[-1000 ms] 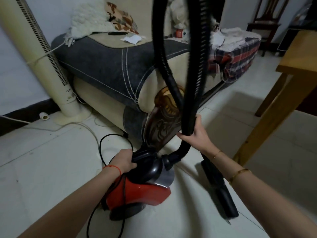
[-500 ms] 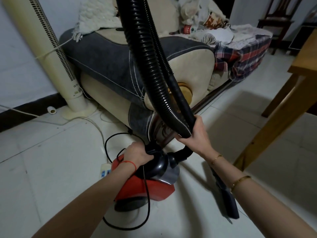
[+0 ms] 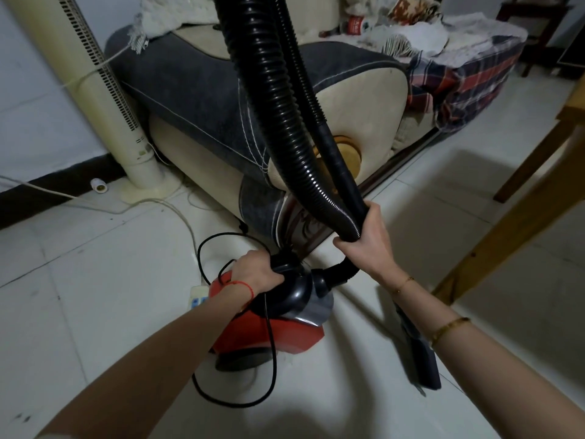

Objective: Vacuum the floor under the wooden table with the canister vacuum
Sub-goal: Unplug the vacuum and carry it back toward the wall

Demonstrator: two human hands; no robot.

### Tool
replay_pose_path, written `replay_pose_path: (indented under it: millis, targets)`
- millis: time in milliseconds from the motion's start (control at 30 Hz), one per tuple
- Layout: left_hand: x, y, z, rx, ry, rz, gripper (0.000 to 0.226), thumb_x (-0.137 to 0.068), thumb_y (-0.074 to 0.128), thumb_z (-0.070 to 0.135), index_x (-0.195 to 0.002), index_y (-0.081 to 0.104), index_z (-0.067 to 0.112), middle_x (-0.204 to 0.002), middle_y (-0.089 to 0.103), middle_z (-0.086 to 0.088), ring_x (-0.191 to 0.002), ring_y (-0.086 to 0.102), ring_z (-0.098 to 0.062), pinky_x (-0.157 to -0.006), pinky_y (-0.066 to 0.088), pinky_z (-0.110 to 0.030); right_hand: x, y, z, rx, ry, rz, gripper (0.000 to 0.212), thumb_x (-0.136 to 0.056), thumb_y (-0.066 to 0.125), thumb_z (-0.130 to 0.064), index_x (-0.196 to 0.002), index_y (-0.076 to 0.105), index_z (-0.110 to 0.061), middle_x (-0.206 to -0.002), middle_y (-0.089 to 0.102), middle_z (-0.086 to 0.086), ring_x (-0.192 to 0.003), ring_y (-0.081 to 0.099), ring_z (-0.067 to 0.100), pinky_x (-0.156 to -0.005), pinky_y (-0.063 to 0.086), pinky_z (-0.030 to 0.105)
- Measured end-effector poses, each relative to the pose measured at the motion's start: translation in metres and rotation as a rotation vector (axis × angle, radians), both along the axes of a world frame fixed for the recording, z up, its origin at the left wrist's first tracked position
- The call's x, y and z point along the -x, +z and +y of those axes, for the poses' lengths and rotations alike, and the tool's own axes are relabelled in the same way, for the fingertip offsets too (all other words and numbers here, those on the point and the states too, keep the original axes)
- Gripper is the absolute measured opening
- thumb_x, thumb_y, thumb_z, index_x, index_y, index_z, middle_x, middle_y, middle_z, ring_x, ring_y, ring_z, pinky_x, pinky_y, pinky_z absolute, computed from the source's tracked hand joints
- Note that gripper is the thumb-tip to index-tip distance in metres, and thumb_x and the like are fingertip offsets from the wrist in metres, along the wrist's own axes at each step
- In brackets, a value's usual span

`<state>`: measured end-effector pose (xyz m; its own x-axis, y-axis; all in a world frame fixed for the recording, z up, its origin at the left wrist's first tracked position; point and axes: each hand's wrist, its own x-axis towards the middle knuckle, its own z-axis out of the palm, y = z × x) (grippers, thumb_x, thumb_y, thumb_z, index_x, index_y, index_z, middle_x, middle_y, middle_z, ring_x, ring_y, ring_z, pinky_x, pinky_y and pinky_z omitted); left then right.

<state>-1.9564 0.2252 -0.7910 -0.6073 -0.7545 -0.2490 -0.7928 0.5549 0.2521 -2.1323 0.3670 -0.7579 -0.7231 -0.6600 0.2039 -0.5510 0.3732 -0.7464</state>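
Note:
A red and black canister vacuum (image 3: 278,331) sits on the white tiled floor in front of a sofa. My left hand (image 3: 258,274) grips the black handle on top of the canister. Its ribbed black hose (image 3: 269,90) loops up out of the top of the view and comes back down. My right hand (image 3: 367,239) grips the two runs of hose together just above the canister's inlet. The dark floor nozzle (image 3: 422,362) lies on the tiles under my right forearm. A leg of the wooden table (image 3: 512,223) slants down at the right.
A grey and cream sofa (image 3: 196,90) piled with cloths stands behind the vacuum. A cream tower fan (image 3: 91,90) is at the left wall. The black power cord (image 3: 272,369) loops on the floor beside a white power strip (image 3: 198,296). A dark chair (image 3: 535,30) stands far right.
The view has shifted so the sofa and vacuum sit further right and closer. The hose loop swung left across the view. Both hands keep their grips.

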Motion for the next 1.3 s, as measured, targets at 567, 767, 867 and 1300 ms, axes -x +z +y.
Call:
replay_pose_path:
  millis: [567, 767, 867, 1300]
  targets:
    - [-0.062, 0.297, 0.053, -0.193, 0.194, 0.089, 0.010, -0.074, 0.065, 0.019, -0.072, 0.059, 0.012, -0.070, 0.061, -0.005, -0.071, 0.062, -0.022, -0.058, 0.041, -0.025, -0.015, 0.285, 0.026, -0.105, 0.132, -0.258, 0.079, -0.060, 0.073, -0.069, -0.112, 0.052, -0.014, -0.106, 0.062, -0.009, -0.097, 0.059, -0.002, -0.073, 0.050, 0.012]
    - [-0.104, 0.454, 0.075, -0.230, 0.276, 0.067, 0.017, -0.076, 0.065, 0.021, -0.087, 0.066, 0.008, -0.086, 0.069, -0.009, -0.081, 0.065, -0.023, -0.066, 0.046, -0.025, -0.040, 0.421, 0.030, -0.170, 0.223, -0.354, 0.089, -0.058, 0.077, -0.070, -0.123, 0.051, -0.015, -0.116, 0.062, -0.010, -0.110, 0.059, 0.003, -0.094, 0.052, 0.032]
    - [-0.130, 0.520, 0.088, -0.243, 0.316, 0.067, 0.019, -0.077, 0.066, 0.018, -0.092, 0.066, 0.007, -0.088, 0.068, -0.007, -0.085, 0.066, -0.022, -0.066, 0.045, -0.022, -0.067, 0.492, 0.033, -0.152, 0.255, -0.390, 0.079, -0.063, 0.081, -0.052, -0.121, 0.041, -0.015, -0.112, 0.056, -0.009, -0.105, 0.056, 0.003, -0.086, 0.047, 0.011]
    - [-0.262, 0.642, 0.160, -0.219, 0.532, 0.076, 0.018, -0.081, 0.062, 0.017, -0.090, 0.065, 0.003, -0.090, 0.068, -0.013, -0.084, 0.065, -0.026, -0.063, 0.045, -0.026, -0.181, 0.619, 0.038, -0.213, 0.528, -0.428, 0.082, -0.054, 0.076, -0.068, -0.111, 0.029, -0.032, -0.116, 0.050, 0.003, -0.105, 0.059, 0.025, -0.089, 0.054, 0.045]
